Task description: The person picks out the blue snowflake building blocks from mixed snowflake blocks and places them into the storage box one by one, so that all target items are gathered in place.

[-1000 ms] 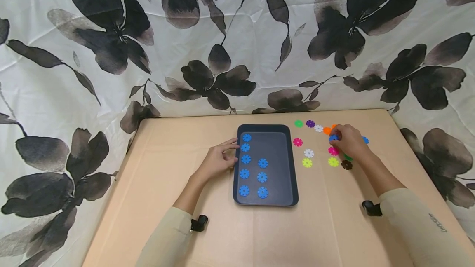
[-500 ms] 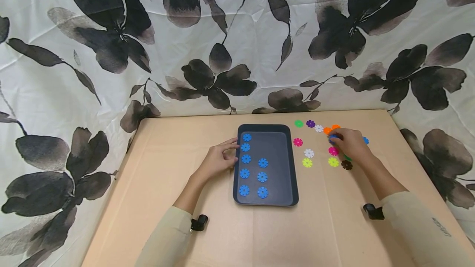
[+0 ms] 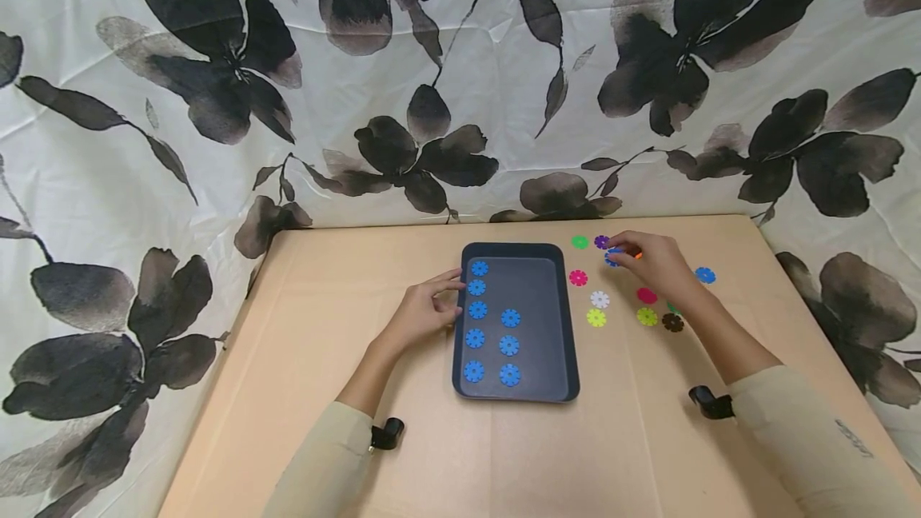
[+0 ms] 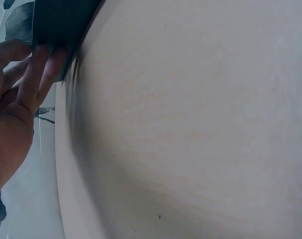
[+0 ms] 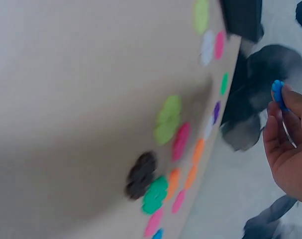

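Note:
A dark grey rectangular tray [image 3: 541,306] lies on the table with blue notched discs [image 3: 474,338] in two columns on its left side. My left hand [image 3: 420,312] rests its fingertips against the tray's left rim. In the left wrist view its fingers [image 4: 31,82] reach out to the tray's wall [image 4: 61,25]. My right hand [image 3: 660,264] pinches a blue notched disc [image 5: 277,93] between thumb and finger, raised above the table. It hovers over the loose discs right of the tray and hides some of them.
Scattered right of the tray are a green disc [image 3: 580,242], a purple disc [image 3: 601,242], a pink disc [image 3: 578,278], a white disc [image 3: 600,300], a brown disc [image 3: 672,322] and another blue disc [image 3: 705,275]. A floral cloth [image 3: 432,62] hangs behind the table.
My right hand has lifted the blue disc from among the loose discs and carried it leftward toward the tray. My left hand stays at the tray's rim.

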The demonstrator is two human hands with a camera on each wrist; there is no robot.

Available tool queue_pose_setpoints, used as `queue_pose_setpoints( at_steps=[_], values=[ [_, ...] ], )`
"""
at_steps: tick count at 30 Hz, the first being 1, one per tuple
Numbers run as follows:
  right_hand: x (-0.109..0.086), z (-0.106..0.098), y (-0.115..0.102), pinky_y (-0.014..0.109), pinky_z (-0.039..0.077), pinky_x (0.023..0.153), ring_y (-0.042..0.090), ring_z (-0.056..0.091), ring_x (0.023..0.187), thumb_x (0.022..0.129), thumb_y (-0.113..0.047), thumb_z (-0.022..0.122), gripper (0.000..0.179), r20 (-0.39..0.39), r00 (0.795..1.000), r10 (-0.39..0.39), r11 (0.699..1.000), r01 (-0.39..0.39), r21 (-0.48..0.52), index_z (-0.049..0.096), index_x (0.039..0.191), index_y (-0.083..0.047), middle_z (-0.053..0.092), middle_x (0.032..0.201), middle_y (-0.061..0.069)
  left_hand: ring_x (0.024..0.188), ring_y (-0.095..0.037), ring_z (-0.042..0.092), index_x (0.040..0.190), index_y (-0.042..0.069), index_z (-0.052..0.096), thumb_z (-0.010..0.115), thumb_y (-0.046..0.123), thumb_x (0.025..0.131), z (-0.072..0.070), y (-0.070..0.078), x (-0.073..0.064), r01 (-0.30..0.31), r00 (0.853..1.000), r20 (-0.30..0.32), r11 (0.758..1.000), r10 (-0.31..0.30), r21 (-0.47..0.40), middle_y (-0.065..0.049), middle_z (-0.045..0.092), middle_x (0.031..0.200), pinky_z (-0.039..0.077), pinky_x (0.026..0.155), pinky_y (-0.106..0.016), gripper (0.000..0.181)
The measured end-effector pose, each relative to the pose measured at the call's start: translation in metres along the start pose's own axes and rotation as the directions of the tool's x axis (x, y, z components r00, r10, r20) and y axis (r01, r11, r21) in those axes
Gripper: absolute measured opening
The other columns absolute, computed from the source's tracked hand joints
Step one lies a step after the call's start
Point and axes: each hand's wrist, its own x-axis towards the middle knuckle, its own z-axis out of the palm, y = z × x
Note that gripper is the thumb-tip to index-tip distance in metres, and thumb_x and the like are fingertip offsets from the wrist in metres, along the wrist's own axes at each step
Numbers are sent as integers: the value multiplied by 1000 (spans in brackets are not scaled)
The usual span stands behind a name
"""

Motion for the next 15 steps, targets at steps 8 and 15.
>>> queue_pose_setpoints(
  at_steps=[8,15],
  values=[
    [13,6,-35,33,58,79,29,71,95,97,-19,73,27,38,995,-94,995,92,44,77,122,-9,79,110,14,62,-9,67,131,1,68,76,0,88,-1,0,-1,7,1000,-2,1000,-7,-12,-5,51,158,54,60,-19,44],
    [24,22,-63,40,62,82,24,70,89,98,-15,71,28,101,984,-149,987,142,76,75,125,-9,79,104,11,62,-10,68,130,2,69,76,1,88,-1,3,0,10,1000,-3,1000,-10,-1,-4,52,157,54,60,-19,43]
  ],
)
